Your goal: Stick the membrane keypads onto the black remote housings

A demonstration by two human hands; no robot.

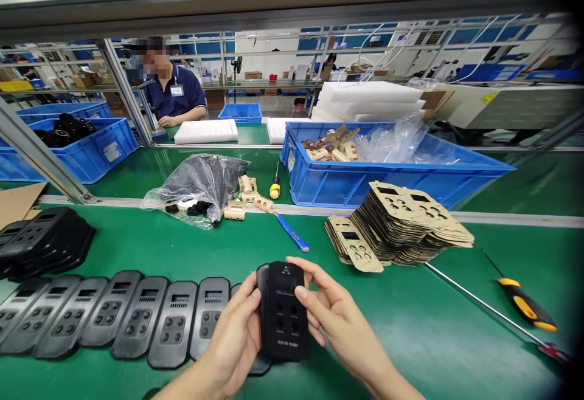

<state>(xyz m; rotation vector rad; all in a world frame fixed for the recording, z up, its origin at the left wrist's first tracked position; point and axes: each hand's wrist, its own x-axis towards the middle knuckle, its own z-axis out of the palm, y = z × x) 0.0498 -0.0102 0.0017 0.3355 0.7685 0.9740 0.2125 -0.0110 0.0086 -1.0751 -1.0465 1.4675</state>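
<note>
Inward-angled hands [235, 333] [337, 312] around black casing [286, 318]

On the desk [420, 318], eight black housings [171, 330] are lying in the row, the eighth being partly hidden. The count is also running to one printed black plate [287, 315], two yellow-handled screwdrivers [527, 306], one long metal rod [483, 306], one blue cutter [292, 233], one clear bag of black parts [205, 178] and one large blue bin [378, 180]. The beige sheets [396, 224] are lying too closely stacked for counting.

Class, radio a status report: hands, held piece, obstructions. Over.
Left hand, right hand: gripping black rounded-rectangular piece, pale lettering. Black plastic covers lined up alongside; nothing visibly blocking.
</note>
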